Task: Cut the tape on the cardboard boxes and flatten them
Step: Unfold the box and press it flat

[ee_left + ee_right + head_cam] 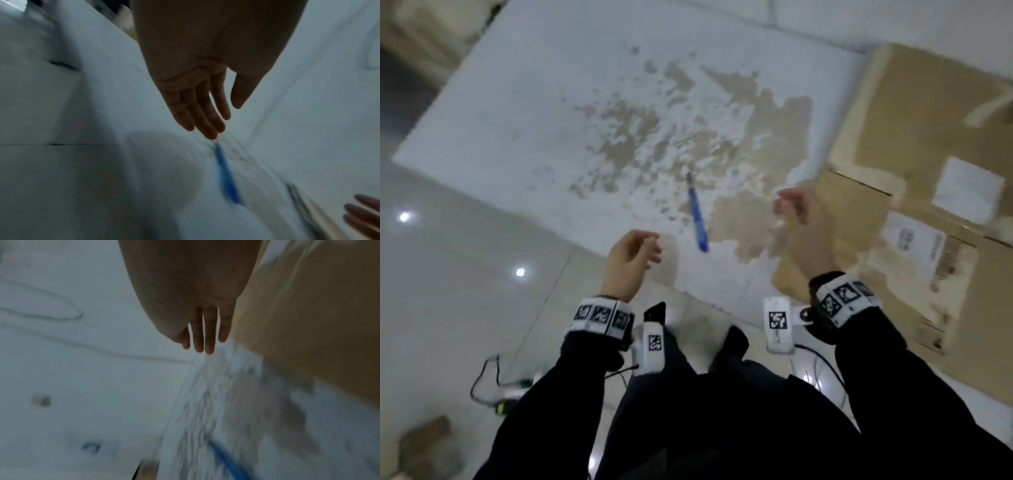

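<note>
A blue utility knife lies on a worn white board on the floor, blade end pointing away from me. It shows as a blue streak in the left wrist view and the right wrist view. My left hand hovers just left of the knife, fingers relaxed, holding nothing. My right hand hovers to the knife's right, over the near edge of a flattened cardboard box, also empty. Both wrist views show straight fingers, the left hand and the right hand, and both are blurred.
The flattened cardboard carries white labels and covers the right side. Glossy floor tiles lie to the left. Cables trail by my feet, and a small cardboard piece sits at the bottom left.
</note>
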